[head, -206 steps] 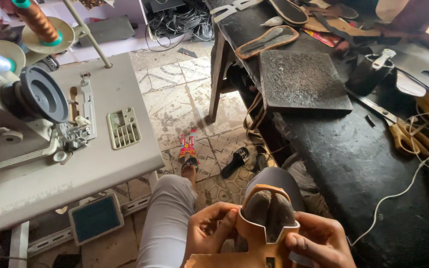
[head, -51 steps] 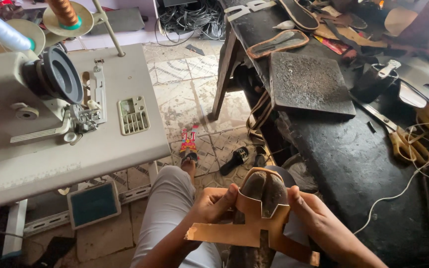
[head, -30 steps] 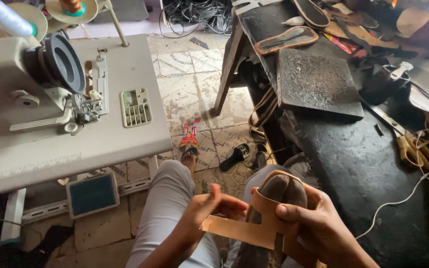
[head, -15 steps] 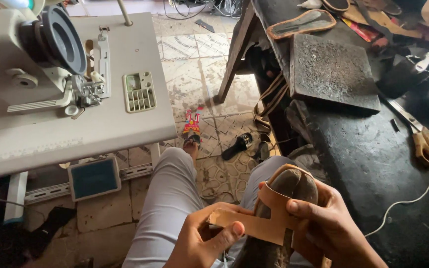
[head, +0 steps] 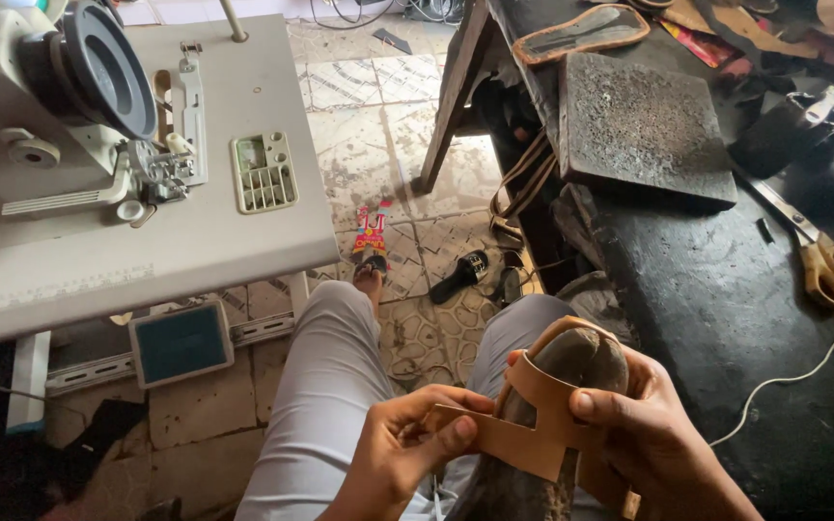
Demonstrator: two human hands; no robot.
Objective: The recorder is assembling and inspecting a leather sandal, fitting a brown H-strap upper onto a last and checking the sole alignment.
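Note:
A tan leather sandal upper [head: 542, 425] with cut-out straps is draped over a dark, worn shoe last [head: 581, 359] resting on my lap. My left hand [head: 403, 453] pinches the strap's left end between thumb and fingers. My right hand [head: 653, 444] wraps the last from the right, its thumb pressing the leather down on the top. The lower part of the last is hidden at the frame's bottom edge.
A sewing machine [head: 69, 116] stands on a pale table [head: 243, 241] at the left, a foot pedal [head: 180, 342] beneath it. A black workbench [head: 726, 289] at the right carries a dark slab [head: 644, 130], scissors [head: 822, 256], soles and white cord. Sandals lie on the tiled floor [head: 378, 106].
My view has tilted down and closer. Both hands and the last have moved lower and rightward; my left hand shifted from the leather's upper edge to pinching its left strap end.

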